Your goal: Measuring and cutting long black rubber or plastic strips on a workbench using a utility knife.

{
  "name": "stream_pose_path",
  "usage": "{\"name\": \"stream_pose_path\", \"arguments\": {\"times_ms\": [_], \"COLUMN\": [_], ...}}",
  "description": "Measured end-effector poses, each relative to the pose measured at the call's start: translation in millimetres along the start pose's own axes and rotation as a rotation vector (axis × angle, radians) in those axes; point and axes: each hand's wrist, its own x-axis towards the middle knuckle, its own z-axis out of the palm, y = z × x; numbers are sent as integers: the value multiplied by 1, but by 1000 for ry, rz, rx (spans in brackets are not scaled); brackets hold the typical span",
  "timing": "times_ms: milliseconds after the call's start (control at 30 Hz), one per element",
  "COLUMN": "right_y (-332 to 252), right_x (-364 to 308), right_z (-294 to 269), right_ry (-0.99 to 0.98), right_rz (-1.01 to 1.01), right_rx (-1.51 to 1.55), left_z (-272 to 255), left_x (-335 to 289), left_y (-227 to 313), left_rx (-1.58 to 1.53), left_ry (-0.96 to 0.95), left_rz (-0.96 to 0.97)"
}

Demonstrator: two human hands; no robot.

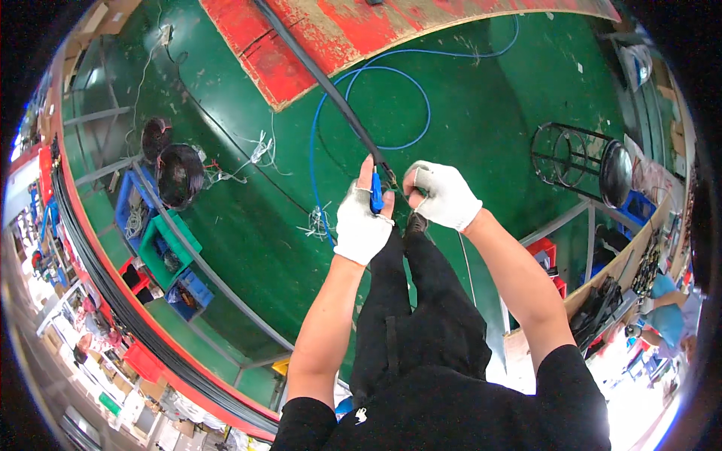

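My left hand (359, 225), in a white glove with bare fingertips, is closed around a small blue tool (377, 194); its kind I cannot make out. A long black cable (331, 90) slants down from the top and ends beside that hand's fingers, and its tip (389, 174) looks frayed or yellowish. Just right of the tip, my right hand (445, 195), also gloved in white, has its fingers curled together in a pinch. Whatever it may hold is too small or hidden to tell.
A worn red board (406, 30) lies ahead under the cable. Blue hose (429, 113) loops over the green floor. A round-topped black stool (617, 174) lies at right. At left are a dark basket (180, 177), a green crate (180, 233), and cables along a red rack (113, 278).
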Motion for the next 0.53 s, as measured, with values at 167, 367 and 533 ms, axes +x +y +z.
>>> {"name": "stream_pose_path", "arguments": {"times_ms": [167,367,533], "right_y": [13,54,117], "right_x": [-25,-80,-150], "right_z": [-7,-39,-29], "right_ry": [-165,-348,-105], "right_rz": [15,316,769], "right_rx": [147,327,336], "left_z": [0,6,13], "left_x": [1,0,-1], "left_y": [-2,-3,-6], "left_rx": [19,0,-23], "left_ry": [-20,15,34], "left_rz": [-18,-7,-30]}}
